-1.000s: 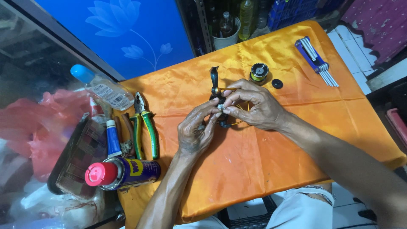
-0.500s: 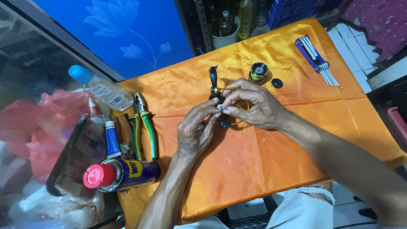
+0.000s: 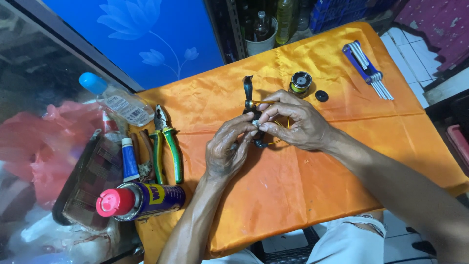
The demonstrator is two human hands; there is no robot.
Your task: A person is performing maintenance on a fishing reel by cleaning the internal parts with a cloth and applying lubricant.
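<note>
Your left hand (image 3: 225, 155) and right hand (image 3: 295, 122) are both bare: no gloves, rings or bands show on the fingers (image 3: 243, 123). Your forearms are bare too, with no sleeve, watch or strap anywhere along the visible length; the left one runs off the bottom edge, the right one off the lower right corner. The knuckles and backs of the hands look creased and veined. At the bottom edge, your lap shows pale, whitish cloth (image 3: 349, 240) with a frayed, torn edge.

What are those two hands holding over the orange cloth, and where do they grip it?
Both the left hand and the right hand pinch a small dark metal part with a handle at its lower body; the handle sticks up free. What it is cannot be told.
</note>
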